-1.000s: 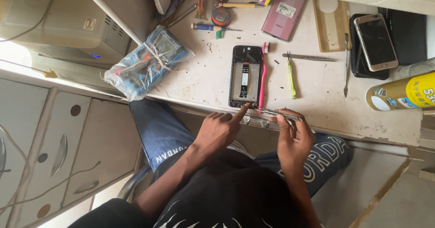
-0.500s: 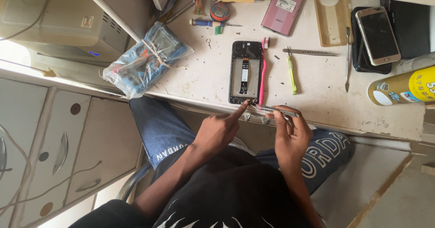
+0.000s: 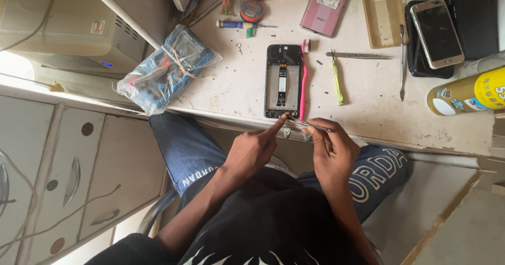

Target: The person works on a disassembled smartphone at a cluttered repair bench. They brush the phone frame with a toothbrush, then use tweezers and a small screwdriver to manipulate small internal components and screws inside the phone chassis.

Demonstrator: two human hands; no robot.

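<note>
An opened black phone (image 3: 283,81) with its back cover off lies on the white workbench (image 3: 368,102). My left hand (image 3: 254,148) points its index finger at the phone's near bottom edge, the other fingers curled. My right hand (image 3: 331,148) grips metal tweezers (image 3: 306,123), whose tips reach the same bottom edge of the phone next to the fingertip. A pink toothbrush (image 3: 303,81) lies along the phone's right side.
A green screwdriver (image 3: 337,80), a second pair of tweezers (image 3: 359,56), a pink phone (image 3: 327,4), a gold phone (image 3: 436,32), a yellow spray can (image 3: 467,94) and a bagged multimeter (image 3: 168,67) lie on the bench. A grey box (image 3: 58,25) sits left.
Both hands have stayed at the phone's bottom edge. The tweezers' tips have edged closer to the phone, and the view has shifted slightly.
</note>
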